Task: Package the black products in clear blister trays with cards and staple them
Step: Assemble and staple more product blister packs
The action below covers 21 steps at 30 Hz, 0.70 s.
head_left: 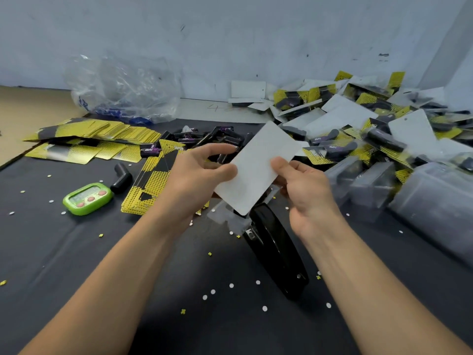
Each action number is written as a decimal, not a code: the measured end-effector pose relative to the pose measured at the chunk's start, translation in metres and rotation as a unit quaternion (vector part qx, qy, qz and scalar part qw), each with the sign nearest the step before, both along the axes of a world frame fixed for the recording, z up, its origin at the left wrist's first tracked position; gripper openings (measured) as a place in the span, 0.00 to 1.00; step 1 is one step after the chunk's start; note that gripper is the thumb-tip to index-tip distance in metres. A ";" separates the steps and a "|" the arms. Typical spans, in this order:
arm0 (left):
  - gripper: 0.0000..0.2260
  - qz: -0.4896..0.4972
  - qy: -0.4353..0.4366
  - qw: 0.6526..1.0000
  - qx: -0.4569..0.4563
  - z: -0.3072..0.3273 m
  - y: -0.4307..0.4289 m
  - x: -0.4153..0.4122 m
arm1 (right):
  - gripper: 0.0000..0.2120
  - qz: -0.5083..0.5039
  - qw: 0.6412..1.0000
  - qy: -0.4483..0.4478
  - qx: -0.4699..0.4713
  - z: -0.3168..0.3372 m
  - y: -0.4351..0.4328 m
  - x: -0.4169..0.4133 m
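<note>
Containers first: a crumpled clear plastic bag with blue print sits at the far left of the table against the wall; its contents cannot be made out. At the right, clear blister trays stand in blurred, nested stacks. Behind them lies a loose heap of finished packs, each a blister holding a black product against a yellow-and-black card, some turned white side up.

Held above the middle of the table is a white card, blank face toward the camera. Its long axis is tilted, running from the lower left, near the person, up to the far right. Its lower short end hangs over the front of a black stapler, which lies on the table with its long axis running toward the person. A bit of clear plastic shows just below that end; whether it belongs to the card cannot be told.

The left grip pinches the card's left long edge, thumb on the face and fingers behind. The right grip pinches the right edge likewise.

Loose black products are heaped just beyond the card. Printed yellow cards lie stacked to the left, beside a green timer.
</note>
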State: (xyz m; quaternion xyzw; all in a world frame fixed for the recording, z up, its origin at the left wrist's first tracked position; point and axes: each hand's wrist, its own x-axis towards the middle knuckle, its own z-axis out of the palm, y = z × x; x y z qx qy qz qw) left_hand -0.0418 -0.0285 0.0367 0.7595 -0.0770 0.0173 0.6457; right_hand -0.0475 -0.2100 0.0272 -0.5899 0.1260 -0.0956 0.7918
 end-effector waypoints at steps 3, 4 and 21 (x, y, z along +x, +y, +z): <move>0.09 0.056 0.012 0.998 0.014 0.005 0.015 0.005 | 0.08 0.066 0.998 -0.001 -0.012 0.005 0.003 -0.003; 0.10 0.075 0.022 0.997 0.021 0.008 0.022 0.006 | 0.12 0.078 0.996 0.018 -0.025 0.005 0.003 -0.004; 0.14 0.000 0.153 0.944 0.292 0.019 0.115 -0.011 | 0.05 -0.042 0.983 0.121 -0.129 -0.024 -0.006 0.013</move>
